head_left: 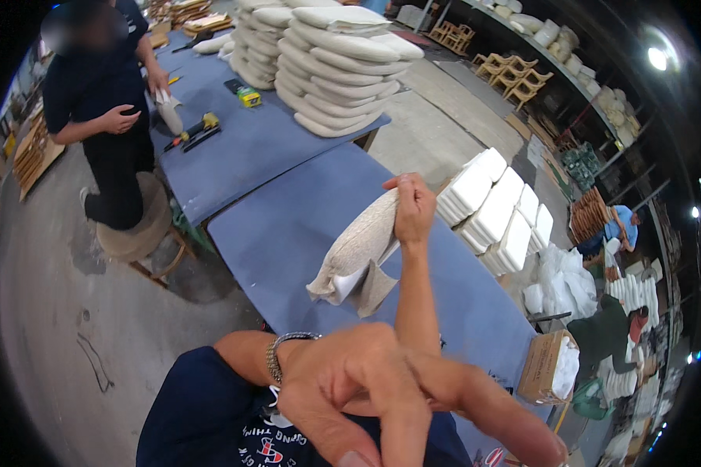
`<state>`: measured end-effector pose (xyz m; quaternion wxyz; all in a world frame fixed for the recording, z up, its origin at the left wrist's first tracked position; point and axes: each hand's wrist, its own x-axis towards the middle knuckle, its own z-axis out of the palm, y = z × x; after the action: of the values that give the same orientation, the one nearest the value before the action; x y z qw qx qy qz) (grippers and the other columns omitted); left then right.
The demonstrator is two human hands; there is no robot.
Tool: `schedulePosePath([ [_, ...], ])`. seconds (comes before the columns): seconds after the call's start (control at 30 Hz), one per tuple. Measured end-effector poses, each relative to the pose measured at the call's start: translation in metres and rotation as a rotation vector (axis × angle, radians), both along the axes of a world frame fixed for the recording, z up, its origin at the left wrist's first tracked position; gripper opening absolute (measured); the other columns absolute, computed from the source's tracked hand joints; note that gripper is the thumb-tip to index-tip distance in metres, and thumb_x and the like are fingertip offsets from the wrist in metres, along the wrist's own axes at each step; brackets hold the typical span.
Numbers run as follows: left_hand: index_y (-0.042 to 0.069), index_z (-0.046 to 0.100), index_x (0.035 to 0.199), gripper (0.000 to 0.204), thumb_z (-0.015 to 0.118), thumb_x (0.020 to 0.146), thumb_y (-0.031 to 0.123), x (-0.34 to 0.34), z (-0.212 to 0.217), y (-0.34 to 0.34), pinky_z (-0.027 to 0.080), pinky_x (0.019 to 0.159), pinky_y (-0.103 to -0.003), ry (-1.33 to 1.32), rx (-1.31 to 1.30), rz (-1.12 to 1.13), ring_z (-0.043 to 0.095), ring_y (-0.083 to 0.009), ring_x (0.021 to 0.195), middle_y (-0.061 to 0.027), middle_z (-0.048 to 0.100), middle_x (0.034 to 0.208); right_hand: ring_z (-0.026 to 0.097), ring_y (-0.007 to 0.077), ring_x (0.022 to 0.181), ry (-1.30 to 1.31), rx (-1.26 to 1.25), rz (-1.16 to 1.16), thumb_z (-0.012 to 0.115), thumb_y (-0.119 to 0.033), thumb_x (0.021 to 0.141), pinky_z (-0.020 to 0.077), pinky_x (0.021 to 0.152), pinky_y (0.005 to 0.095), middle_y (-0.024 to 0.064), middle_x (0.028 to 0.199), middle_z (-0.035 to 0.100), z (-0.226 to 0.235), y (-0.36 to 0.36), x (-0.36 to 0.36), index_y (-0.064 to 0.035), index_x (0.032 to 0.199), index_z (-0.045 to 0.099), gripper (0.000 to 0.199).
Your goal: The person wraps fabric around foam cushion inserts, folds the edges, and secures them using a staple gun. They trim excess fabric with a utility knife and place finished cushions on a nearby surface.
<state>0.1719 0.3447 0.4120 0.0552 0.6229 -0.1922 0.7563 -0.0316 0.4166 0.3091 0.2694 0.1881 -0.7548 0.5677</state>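
A seat cushion (360, 233) in light beige fabric is tilted on its edge over the blue table (288, 202). Its white inside shows at the near end, where a loose flap of fabric (376, 289) hangs down. My right hand (414, 206) grips the cushion's far end, fingers closed around its edge. Close to the camera, my left hand (382, 389) reaches across my body, a bracelet (276, 359) at its wrist. Its fingers are bent and spread apart, and I see nothing in them. It covers part of my right forearm.
Tall stacks of beige cushions (343, 70) stand on the farther table. Near them lie a yellow-and-black power tool (208, 123) and a green-yellow tool (248, 96). A co-worker (101, 93) is at the left by a round stool (140, 233). White pads (494, 206) and a cardboard box (544, 366) are at the right.
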Motion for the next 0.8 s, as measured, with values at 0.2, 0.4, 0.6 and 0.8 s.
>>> schedulePosePath([
  [0.2, 0.003, 0.077, 0.12, 0.047, 0.077, 0.087, 0.037, 0.012, -0.009, 0.003, 0.028, 0.113, -0.071, 0.028, -0.03, 0.063, 0.031, -0.0705, 0.137, -0.0535, 0.026, 0.149, 0.062, 0.0205, 0.077, 0.011, -0.012, -0.015, 0.055, -0.018, 0.099, 0.047, 0.072, 0.0338, 0.0105, 0.079, 0.066, -0.004, 0.004, -0.004, 0.0003, 0.08, 0.072, 0.031],
  [0.4, 0.005, 0.078, 0.114, 0.045, 0.079, 0.085, 0.039, -0.01, 0.008, -0.012, 0.031, 0.111, -0.068, 0.18, -0.105, 0.095, 0.042, -0.0601, 0.135, -0.0468, 0.036, 0.146, 0.061, 0.0199, 0.075, 0.004, -0.006, -0.018, 0.055, -0.018, 0.099, 0.0464, 0.071, 0.0339, 0.0097, 0.078, 0.066, -0.003, 0.004, 0.001, -0.0002, 0.081, 0.072, 0.031],
  [0.6, -0.001, 0.06, 0.129, 0.058, 0.082, 0.083, 0.027, -0.051, 0.003, -0.112, 0.041, 0.113, -0.045, 0.095, -1.146, 1.611, 0.056, -0.0391, 0.133, -0.0271, 0.06, 0.139, 0.065, 0.0322, 0.084, 0.183, 0.119, -0.123, 0.054, -0.023, 0.1, 0.0496, 0.078, 0.0412, 0.0163, 0.088, 0.07, -0.002, -0.005, 0.012, -0.0011, 0.089, 0.075, 0.032],
  [0.8, -0.002, 0.05, 0.145, 0.076, 0.084, 0.083, 0.026, -0.068, -0.066, -0.126, 0.053, 0.098, -0.044, -0.146, -1.696, 2.23, 0.067, -0.043, 0.115, -0.0267, 0.064, 0.133, 0.066, 0.04, 0.095, 0.027, 0.165, 0.012, 0.043, -0.029, 0.104, 0.0502, 0.087, 0.0499, 0.0198, 0.101, 0.072, -0.008, -0.052, 0.055, -0.0021, 0.099, 0.073, 0.04],
])
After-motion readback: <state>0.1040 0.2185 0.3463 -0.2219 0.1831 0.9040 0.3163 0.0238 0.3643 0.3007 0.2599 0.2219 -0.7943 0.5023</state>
